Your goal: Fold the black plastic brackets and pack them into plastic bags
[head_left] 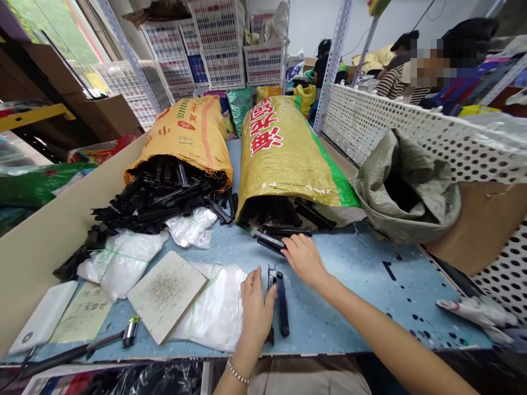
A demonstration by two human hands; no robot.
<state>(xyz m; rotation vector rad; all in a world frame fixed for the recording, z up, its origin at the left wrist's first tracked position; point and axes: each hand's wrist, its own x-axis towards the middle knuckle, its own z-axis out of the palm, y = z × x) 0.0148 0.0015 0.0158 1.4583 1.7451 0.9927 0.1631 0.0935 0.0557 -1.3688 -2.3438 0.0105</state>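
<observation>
My right hand grips the end of a black part with a metal strip, just in front of the open mouth of a yellow-green sack. Near the front edge, my left hand is closed around a black part with a forked metal tip. Another black part lies right beside it on the blue table. Black pieces spill from an orange sack at the left. Clear plastic bags lie left of my left hand.
A square board rests partly on the bags. A hammer and a white device are at the left front. A grey-green sack stands at the right by a perforated white panel. People sit beyond it.
</observation>
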